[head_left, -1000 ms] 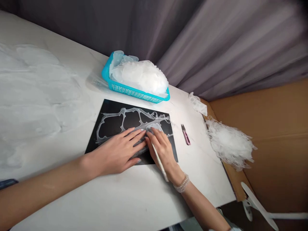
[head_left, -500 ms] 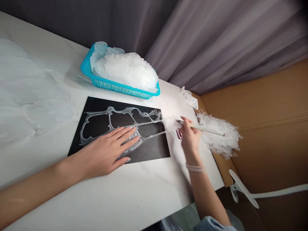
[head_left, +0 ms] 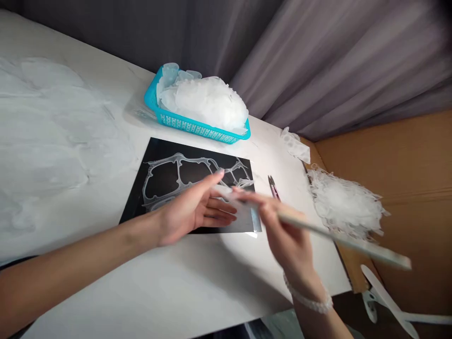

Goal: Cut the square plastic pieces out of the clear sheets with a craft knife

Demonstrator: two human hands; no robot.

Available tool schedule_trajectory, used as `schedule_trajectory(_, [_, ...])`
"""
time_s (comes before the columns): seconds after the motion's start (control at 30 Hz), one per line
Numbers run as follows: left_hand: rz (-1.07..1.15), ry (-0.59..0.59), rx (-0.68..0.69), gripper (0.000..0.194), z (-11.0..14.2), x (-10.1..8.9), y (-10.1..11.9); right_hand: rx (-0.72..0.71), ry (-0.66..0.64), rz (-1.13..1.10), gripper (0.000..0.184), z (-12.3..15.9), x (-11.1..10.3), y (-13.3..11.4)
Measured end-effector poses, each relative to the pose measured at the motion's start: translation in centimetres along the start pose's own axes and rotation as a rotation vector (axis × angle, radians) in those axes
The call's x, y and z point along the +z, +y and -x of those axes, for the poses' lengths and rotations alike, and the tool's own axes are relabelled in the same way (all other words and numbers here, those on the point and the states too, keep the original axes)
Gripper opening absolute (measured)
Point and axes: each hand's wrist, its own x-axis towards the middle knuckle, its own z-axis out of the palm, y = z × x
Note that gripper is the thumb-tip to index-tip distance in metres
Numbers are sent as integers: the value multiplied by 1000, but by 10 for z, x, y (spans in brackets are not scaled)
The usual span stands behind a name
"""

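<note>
My left hand [head_left: 197, 207] is raised just over a black mat [head_left: 136, 205], palm turned sideways, thumb and fingers stretched apart. A blurred translucent white piece [head_left: 243, 214] hangs by its fingertips; whether they touch it I cannot tell. My right hand [head_left: 286, 230] is closed around a long, pale, pen-like tool [head_left: 339, 240], whose front end points toward the left palm and is smeared by motion. On the mat lies a clear white cut-out sheet [head_left: 179, 172] with large openings, partly behind the left hand. Small snips [head_left: 273, 187] rest on the table right of the mat.
A blue basket [head_left: 197, 128] heaped with white translucent pieces stands behind the mat. White sheets [head_left: 63, 122] cover the table's left. At the right are a pile of stringy white scraps [head_left: 349, 202], a crumpled white piece [head_left: 296, 146], cardboard [head_left: 399, 165] and a white clamp stand [head_left: 384, 296].
My left hand has lifted off the sheet and turned its palm sideways. My right hand has come nearer to it with the pen-like tool, and the snips now lie uncovered on the table.
</note>
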Motion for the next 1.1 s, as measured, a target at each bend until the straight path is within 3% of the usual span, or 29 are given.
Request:
schedule_trajectory(0.07, [182,-4,-67,57,-5,2,3,-83,-227,-10,28,6,3,-11])
schedule_trajectory(0.1, [181,25,-62,48,-7,1,3,-88,-217,-28,29,7,2,-12])
schedule_trajectory(0.17, [77,103,-27,34,-8,-2,0,-23,-35,-13,29,1,-2,-8])
schedule_trajectory(0.23, [-70,140,7,29,-7,-5,-4,79,125,76,34,-11,-4,-1])
schedule_trajectory(0.27, [-140,143,26,29,-7,-6,-5,133,143,140,36,-17,-5,3])
schedule_trajectory(0.37, [-315,163,103,27,-5,-6,-7,286,33,251,38,-31,-1,12])
schedule_trajectory(0.47, [-466,227,146,24,-4,-4,-5,363,-58,118,47,-35,5,16])
schedule_trajectory(0.67, [-686,379,210,27,0,1,-2,321,-35,-61,44,-29,11,16])
schedule_trajectory(0.87, [-723,556,386,16,3,6,-1,201,81,38,36,-26,22,30])
schedule_trajectory(1.0, [-771,536,391,18,1,4,1,220,107,-127,38,-34,21,31])
schedule_trajectory(1.1, [-838,503,394,20,0,3,-3,255,45,-169,41,-37,19,22])
